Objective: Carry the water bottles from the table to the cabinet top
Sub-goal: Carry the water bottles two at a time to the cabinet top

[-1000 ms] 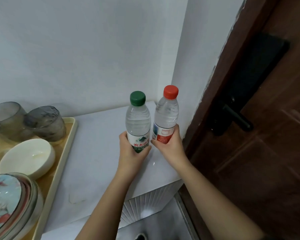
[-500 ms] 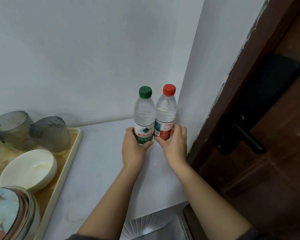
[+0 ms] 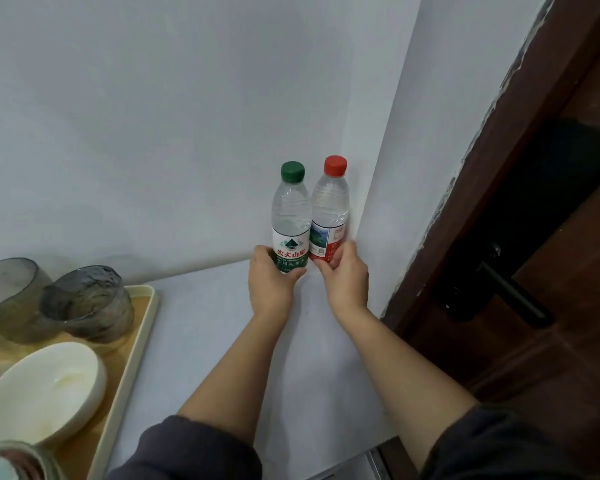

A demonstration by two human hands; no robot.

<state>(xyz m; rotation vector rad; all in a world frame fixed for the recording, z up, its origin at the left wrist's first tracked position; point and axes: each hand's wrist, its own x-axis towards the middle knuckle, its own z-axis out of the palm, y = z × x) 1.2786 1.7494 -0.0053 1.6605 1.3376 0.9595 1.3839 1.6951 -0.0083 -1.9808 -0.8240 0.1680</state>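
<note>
Cabinet top: outstretched left hand grips green-capped bottle, right hand red-capped bottle.

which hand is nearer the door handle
Right. The right hand, on the red-capped bottle, sits left of the door handle; the left hand, on the green-capped bottle, is farther left.

soft even light, faint shadows, wide-angle edge distortion

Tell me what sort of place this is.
Probably a home, in a corner by the entrance: a tray of bowls and glasses on a white cabinet top, beside a wooden door with a black handle.
</note>
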